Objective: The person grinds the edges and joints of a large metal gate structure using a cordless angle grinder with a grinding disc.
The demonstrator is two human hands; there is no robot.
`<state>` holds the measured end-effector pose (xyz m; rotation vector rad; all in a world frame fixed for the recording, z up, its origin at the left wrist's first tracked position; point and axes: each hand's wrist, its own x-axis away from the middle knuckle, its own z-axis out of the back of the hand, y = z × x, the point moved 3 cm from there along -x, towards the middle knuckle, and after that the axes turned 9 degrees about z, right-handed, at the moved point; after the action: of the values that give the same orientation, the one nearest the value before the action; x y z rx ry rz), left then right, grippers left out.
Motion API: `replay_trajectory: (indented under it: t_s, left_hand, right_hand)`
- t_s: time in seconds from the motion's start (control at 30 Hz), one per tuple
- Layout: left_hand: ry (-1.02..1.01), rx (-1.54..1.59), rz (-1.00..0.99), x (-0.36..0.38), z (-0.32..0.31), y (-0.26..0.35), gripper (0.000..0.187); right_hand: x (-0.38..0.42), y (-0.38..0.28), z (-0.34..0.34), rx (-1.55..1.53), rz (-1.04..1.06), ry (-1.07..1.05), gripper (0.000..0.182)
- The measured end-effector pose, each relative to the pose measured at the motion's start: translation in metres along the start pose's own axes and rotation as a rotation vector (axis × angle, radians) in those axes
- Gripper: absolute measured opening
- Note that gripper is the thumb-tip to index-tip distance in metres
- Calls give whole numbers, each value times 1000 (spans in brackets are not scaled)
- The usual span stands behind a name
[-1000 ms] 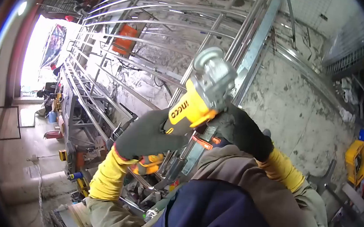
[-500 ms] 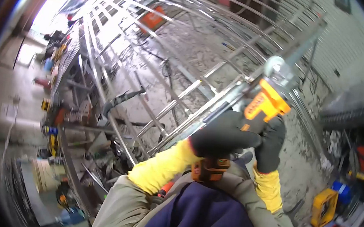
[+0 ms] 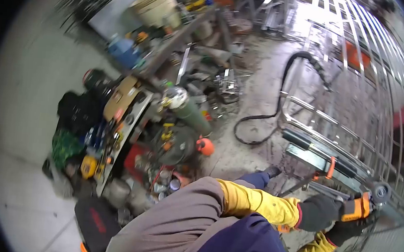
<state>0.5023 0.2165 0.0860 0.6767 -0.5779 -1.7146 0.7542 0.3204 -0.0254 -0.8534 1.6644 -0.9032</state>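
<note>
An orange and black cordless angle grinder (image 3: 357, 207) is held out at the right of the head view, its round disc (image 3: 380, 192) close by the end of a shiny metal bar frame (image 3: 343, 122). Wrapped around the grinder's body is my left hand (image 3: 320, 212), in a dark glove with a yellow sleeve. My right hand (image 3: 350, 231), gloved the same way, grips it from below, partly hidden behind the tool. Beside the disc runs a flat metal bar (image 3: 301, 157) with an orange clamp (image 3: 331, 167) on it.
A black hose (image 3: 251, 142) loops over the floor by the frame. Left of it stand a green gas cylinder (image 3: 191, 110) and an orange ball-shaped item (image 3: 205, 146). A cluttered workbench (image 3: 171, 45) and a low shelf with tools (image 3: 125, 138) line the left.
My view has swung left, bringing the cylinder and cluttered shelf into sight. The grinder, still in both hands, now appears farther right and lower.
</note>
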Motion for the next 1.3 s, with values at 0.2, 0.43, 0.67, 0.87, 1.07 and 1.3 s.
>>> replay_trajectory:
  t_s: [0.2, 0.43, 0.67, 0.87, 1.07, 1.3]
  left_hand:
    - [-123, 386, 82, 67, 67, -1, 52]
    - [-427, 467, 181, 122, 103, -45, 47]
    - [585, 537, 621, 207, 195, -241, 34]
    - [1335, -103, 798, 352, 424, -409, 46]
    - [1186, -727, 991, 375, 610, -516, 58]
    - [603, -725, 1298, 358, 692, -590, 69]
  right_hand:
    - [-7, -129, -123, -254, -3, -440, 79]
    - [-1, -96, -179, -1178, -882, -741, 62]
    - [23, -74, -213, -1160, -836, -687, 62]
    - [12, -54, -190, -1040, -788, -639, 63]
    - [20, -58, -191, -913, -666, -713, 60]
    - [50, -36, -134, -732, -707, -205, 53]
